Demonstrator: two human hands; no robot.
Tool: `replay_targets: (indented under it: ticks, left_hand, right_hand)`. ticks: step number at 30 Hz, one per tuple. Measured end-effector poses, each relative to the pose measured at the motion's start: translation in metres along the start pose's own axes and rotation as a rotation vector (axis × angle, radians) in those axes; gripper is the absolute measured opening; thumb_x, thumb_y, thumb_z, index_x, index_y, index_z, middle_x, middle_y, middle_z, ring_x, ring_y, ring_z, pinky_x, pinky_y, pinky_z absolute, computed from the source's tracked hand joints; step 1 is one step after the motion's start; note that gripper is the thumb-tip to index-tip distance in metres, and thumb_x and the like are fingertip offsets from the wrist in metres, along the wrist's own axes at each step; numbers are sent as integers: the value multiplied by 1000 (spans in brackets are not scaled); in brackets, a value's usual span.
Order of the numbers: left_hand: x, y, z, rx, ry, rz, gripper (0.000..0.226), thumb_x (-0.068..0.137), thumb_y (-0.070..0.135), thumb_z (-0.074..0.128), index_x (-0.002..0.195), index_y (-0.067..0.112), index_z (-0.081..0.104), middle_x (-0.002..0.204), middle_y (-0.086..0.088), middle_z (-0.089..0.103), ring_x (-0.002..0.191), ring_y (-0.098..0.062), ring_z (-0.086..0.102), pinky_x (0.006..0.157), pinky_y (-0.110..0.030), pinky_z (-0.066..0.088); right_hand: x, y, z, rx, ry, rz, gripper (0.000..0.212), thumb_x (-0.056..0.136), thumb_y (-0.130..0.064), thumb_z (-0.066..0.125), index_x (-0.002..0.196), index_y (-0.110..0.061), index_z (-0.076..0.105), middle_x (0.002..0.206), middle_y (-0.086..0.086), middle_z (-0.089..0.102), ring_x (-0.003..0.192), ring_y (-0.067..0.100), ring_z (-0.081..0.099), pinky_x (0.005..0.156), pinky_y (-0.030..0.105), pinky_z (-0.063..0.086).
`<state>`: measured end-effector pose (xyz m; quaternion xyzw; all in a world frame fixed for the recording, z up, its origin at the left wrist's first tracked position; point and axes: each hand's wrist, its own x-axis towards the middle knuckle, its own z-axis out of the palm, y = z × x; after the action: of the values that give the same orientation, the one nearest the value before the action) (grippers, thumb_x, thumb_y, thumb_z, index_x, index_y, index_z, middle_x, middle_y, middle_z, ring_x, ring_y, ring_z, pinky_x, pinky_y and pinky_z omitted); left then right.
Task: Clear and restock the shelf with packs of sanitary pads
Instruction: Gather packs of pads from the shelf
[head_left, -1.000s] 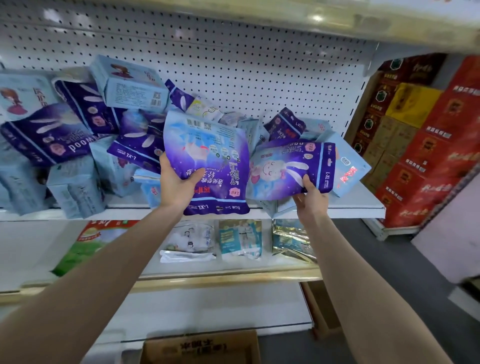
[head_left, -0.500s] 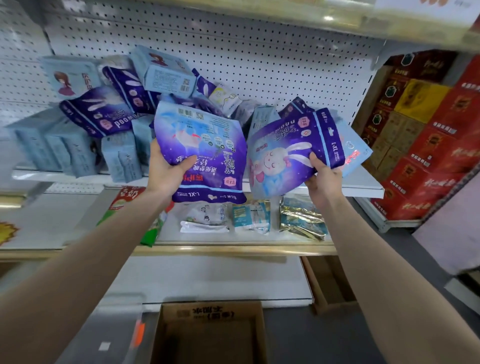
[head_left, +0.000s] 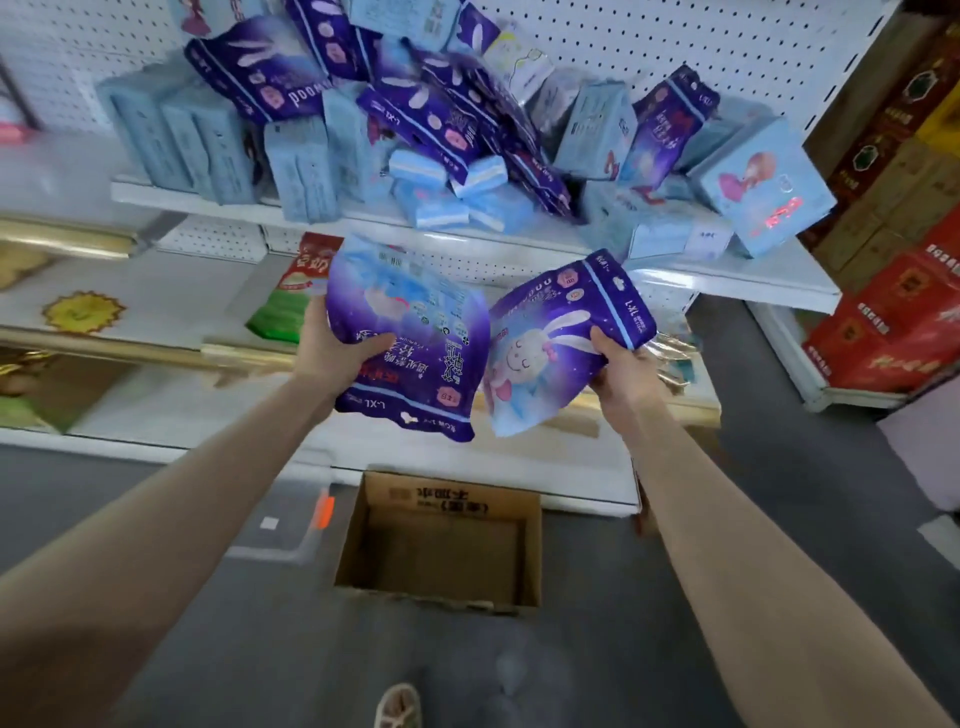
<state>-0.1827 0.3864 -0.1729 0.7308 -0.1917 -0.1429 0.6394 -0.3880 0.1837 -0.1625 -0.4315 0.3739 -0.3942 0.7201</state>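
Note:
My left hand (head_left: 335, 351) grips a purple pad pack marked L-XL (head_left: 415, 343) by its left edge. My right hand (head_left: 621, 371) grips a second purple pack with a white rabbit (head_left: 556, 343) by its right edge. Both packs hang in front of the lower shelves, above an open cardboard box (head_left: 441, 551) on the floor. Behind and above, the white shelf (head_left: 769, 275) carries a jumbled heap of purple packs (head_left: 441, 119) and light blue packs (head_left: 306, 166).
A lower shelf with a gold front strip (head_left: 104, 348) holds a green and red bag (head_left: 293, 296). Red cartons (head_left: 893, 322) are stacked at the right. A clear plastic bin (head_left: 283, 525) sits left of the box. Grey floor lies below, with my shoe (head_left: 397, 706).
Both hands have lifted their packs off the shelf heap and brought them down and toward me, over the box. The view has tilted downward, revealing the floor.

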Motion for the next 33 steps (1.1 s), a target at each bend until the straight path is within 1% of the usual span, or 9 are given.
replay_targets:
  ticks: [7,10,12,14,19,24,28,31,33]
  left_hand:
    - [-35,-64,-3,34,-8,-165,63,72,-1,81,123,13,46,106,-1,63,98,-21,62,69,-26,55]
    - [-40,-91,-4,69,-91,-326,86,77,5,79,144,9,27,131,-14,55,111,-29,59,84,-42,54]
    - [-42,-102,-7,213,-120,-439,103,81,18,77,153,9,5,149,-18,36,130,-33,45,99,-45,43]
    - [-42,-109,-9,306,-121,-470,103,83,28,76,154,8,4,155,-19,26,138,-32,35,109,-43,35]
    - [-37,-89,4,224,-172,-356,87,84,32,74,151,10,22,145,-17,41,129,-27,44,107,-46,40]
    - [-35,-43,25,163,-188,-202,75,87,31,71,147,14,31,129,-7,49,116,-22,50,99,-41,44]
    - [-32,0,35,108,-170,-93,63,86,29,72,139,15,40,120,-3,54,110,-18,53,92,-35,45]
    - [-28,32,39,64,-169,-39,69,81,33,77,137,15,41,124,-6,58,114,-22,57,99,-40,48]
    - [-27,48,41,18,-177,-32,75,77,38,79,138,18,39,123,-10,60,111,-27,61,99,-46,49]
  right_hand:
    - [-15,68,-32,-100,64,187,12,93,-2,61,98,-13,60,93,4,67,79,20,64,68,33,53]
    - [-9,92,-45,-321,90,261,29,94,-15,63,121,-13,55,113,10,65,87,24,63,75,35,50]
    - [-7,100,-54,-583,131,282,56,93,-24,64,142,-13,40,133,11,54,112,30,57,91,39,46]
    - [-6,103,-59,-663,165,263,63,97,-24,58,150,-11,27,146,10,42,131,29,44,101,35,37]
    - [1,81,-48,-637,104,178,68,92,-34,65,149,-12,33,149,8,42,132,27,43,103,36,36]
    - [-4,47,-18,-638,26,28,49,93,-34,62,134,-11,51,123,5,57,114,25,53,106,45,42]
    - [-8,13,-2,-541,-22,-56,30,91,-35,66,114,-17,61,107,1,59,96,20,53,78,32,45]
    - [-9,-20,5,-483,-20,-89,49,92,-35,66,133,-12,53,125,3,58,112,21,56,97,37,46]
    - [-7,-34,8,-438,-33,-124,50,92,-35,66,134,-13,53,133,2,57,120,22,55,100,36,45]
